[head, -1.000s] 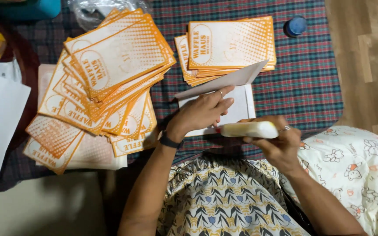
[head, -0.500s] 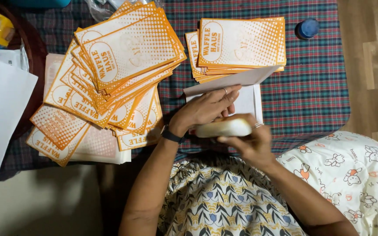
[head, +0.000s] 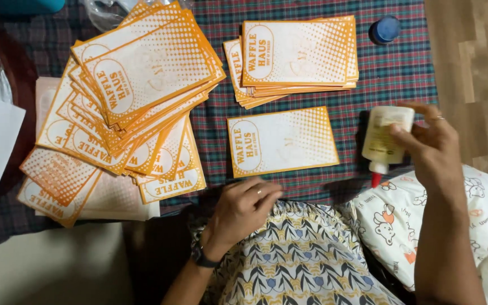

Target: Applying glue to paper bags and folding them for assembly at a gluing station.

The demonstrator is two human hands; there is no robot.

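On plaid cloth: orange-white bag (head: 282, 141) | right hand (head: 433, 152) grips glue bottle (head: 384, 135)

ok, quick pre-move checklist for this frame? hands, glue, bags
1. Right hand grips the white glue bottle with red nozzle: ok.
2. Nozzle points down, cap off: ok.
3. Single orange-and-white paper bag lies flat, apart from both piles: ok.
4. Left hand steadies that bag: not ok, it rests at the cloth edge.
5. Blue round cap lies on the plaid cloth: ok.
6. Glue level: cannot tell.
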